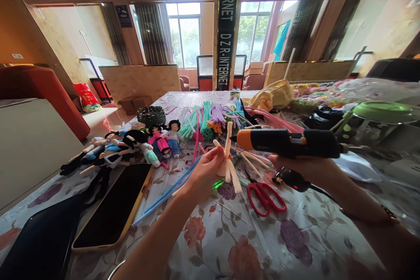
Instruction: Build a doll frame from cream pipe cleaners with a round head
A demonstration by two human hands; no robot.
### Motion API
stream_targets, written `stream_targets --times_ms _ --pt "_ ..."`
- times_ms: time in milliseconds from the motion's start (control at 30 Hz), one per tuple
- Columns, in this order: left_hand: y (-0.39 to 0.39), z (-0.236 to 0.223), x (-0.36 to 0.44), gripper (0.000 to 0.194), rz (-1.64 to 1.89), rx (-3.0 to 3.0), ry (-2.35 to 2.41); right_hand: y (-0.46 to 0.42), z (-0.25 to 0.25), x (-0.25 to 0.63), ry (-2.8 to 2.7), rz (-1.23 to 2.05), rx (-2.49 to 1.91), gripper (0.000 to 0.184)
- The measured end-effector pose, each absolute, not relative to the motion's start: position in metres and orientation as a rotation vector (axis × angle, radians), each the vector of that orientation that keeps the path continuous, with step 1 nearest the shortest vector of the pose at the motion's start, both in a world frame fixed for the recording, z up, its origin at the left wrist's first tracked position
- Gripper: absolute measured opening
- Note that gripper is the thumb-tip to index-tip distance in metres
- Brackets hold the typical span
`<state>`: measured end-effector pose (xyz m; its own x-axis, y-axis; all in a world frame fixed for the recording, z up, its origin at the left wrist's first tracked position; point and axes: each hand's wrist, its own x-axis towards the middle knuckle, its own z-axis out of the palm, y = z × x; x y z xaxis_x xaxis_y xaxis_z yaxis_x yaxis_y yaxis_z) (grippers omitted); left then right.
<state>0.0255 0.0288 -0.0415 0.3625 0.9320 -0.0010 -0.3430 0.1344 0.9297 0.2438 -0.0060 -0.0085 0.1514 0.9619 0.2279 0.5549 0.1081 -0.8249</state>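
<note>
Between its thumb and fingers my left hand (208,168) pinches a small figure of cream pipe cleaners (229,153), with one stem pointing up and others hanging down. My right hand (295,164) is wrapped round the handle of a black and orange glue gun (282,142). Its nozzle points left and is close to the upright stem; whether it touches I cannot tell. Below the hands lie red-handled scissors (264,197) on the flowered tablecloth. Loose cream pipe cleaners (254,159) lie just behind them, and blue ones (170,192) are left of my left hand.
Finished yarn-like dolls (138,144) lie at the left, near a phone in a yellow case (111,210) and a dark flat device (42,236). Bundles of coloured pipe cleaners (210,120) and a dark woven basket (151,115) stand behind. A green lidded container (382,111) is at the right.
</note>
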Motion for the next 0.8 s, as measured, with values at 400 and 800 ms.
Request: stream_targets --times_ms 400,800 --pt "0.0300 -0.0433 0.0260 0.045 1.059 1.030 0.712 0.0009 -0.0059 0.2482 -1.556 0.568 -1.572 0.024" --pt "0.0318 -0.0447 0.0265 0.045 1.094 0.978 0.679 -0.0026 -0.0017 0.2436 -1.577 0.597 -1.532 0.027"
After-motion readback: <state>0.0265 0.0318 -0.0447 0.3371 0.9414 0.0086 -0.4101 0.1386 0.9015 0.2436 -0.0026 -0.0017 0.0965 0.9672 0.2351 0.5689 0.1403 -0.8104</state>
